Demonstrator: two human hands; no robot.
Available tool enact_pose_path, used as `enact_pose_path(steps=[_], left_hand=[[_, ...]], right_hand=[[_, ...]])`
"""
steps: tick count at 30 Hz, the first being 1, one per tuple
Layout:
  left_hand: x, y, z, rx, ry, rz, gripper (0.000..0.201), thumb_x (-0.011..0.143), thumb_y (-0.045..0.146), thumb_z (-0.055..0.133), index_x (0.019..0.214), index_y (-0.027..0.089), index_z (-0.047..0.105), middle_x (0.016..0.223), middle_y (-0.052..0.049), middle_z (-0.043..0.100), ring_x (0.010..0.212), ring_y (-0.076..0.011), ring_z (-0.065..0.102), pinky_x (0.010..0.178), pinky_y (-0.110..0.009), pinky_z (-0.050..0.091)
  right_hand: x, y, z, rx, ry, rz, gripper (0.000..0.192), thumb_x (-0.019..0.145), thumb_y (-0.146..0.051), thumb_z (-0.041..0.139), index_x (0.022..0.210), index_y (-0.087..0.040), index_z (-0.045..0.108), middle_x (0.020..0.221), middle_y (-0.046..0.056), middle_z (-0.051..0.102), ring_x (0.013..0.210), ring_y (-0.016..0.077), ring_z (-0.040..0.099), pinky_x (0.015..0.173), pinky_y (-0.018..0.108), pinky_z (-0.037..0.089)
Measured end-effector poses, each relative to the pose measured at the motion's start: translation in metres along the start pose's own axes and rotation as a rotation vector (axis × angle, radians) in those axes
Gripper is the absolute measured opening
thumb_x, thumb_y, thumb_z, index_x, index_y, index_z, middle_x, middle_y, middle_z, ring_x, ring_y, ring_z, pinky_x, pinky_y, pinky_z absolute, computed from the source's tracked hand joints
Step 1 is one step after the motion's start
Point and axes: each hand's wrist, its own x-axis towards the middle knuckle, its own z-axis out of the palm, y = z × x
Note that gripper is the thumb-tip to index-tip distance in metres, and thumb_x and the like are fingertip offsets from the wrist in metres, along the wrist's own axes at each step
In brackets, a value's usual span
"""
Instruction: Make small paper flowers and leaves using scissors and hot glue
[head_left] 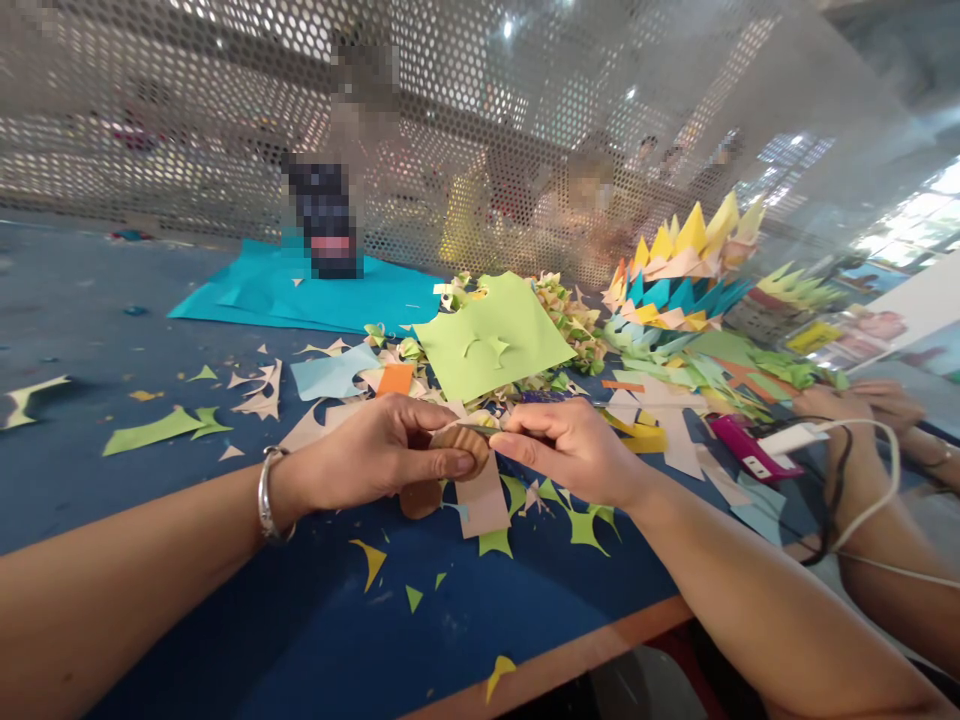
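At centre frame, the left hand (375,450) pinched a small tan paper piece (461,440) between thumb and fingers, while the right hand (566,445) closed its fingers on the piece's right edge, above the blue table (300,620) littered with paper scraps (585,525).

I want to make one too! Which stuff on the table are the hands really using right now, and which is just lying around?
In use:
left hand pinching the brown paper piece
right hand at that same piece
pink paper strip just beneath

Lying about:
green sheet
teal sheet
orange scrap
spiky folded paper pile
pink device
paper scraps on the blue table
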Motion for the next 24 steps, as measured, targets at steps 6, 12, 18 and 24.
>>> enact_pose_path(steps=[6, 12, 18, 24], left_hand=[[0.001, -0.002, 0.000, 0.071, 0.106, -0.003, 0.023, 0.079, 0.038, 0.077, 0.077, 0.016, 0.069, 0.051, 0.003, 0.062, 0.039, -0.0077, 0.051, 0.034, -0.015, 0.030], [0.002, -0.003, 0.004, 0.049, 0.168, 0.074, 0.022, 0.079, 0.035, 0.077, 0.086, 0.016, 0.071, 0.057, 0.003, 0.065, 0.043, -0.0083, 0.051, 0.037, -0.018, 0.034], [0.002, -0.009, 0.008, 0.058, 0.172, 0.115, 0.024, 0.083, 0.038, 0.074, 0.081, 0.017, 0.063, 0.055, 0.003, 0.060, 0.044, -0.0105, 0.055, 0.042, -0.021, 0.042], [0.001, -0.010, 0.015, -0.059, 0.213, 0.126, 0.023, 0.081, 0.037, 0.076, 0.082, 0.018, 0.063, 0.056, 0.006, 0.058, 0.041, -0.0091, 0.052, 0.041, -0.021, 0.042]], right_hand=[[0.001, 0.002, 0.003, -0.011, 0.007, 0.075, 0.042, 0.095, -0.049, 0.061, 0.067, -0.020, 0.049, 0.058, -0.006, 0.038, 0.052, 0.0086, 0.033, 0.049, 0.026, 0.024], [0.004, 0.002, 0.008, 0.167, 0.049, 0.141, 0.042, 0.088, -0.051, 0.069, 0.069, -0.020, 0.048, 0.060, -0.008, 0.031, 0.053, 0.0080, 0.028, 0.047, 0.026, 0.019], [0.006, 0.003, 0.015, 0.275, 0.071, 0.150, 0.037, 0.087, -0.047, 0.071, 0.071, -0.019, 0.053, 0.061, -0.007, 0.037, 0.054, 0.0082, 0.029, 0.048, 0.025, 0.022], [0.005, 0.000, 0.017, 0.361, 0.097, 0.145, 0.034, 0.087, -0.049, 0.070, 0.079, -0.017, 0.060, 0.066, -0.004, 0.046, 0.057, 0.0092, 0.034, 0.049, 0.025, 0.026]])
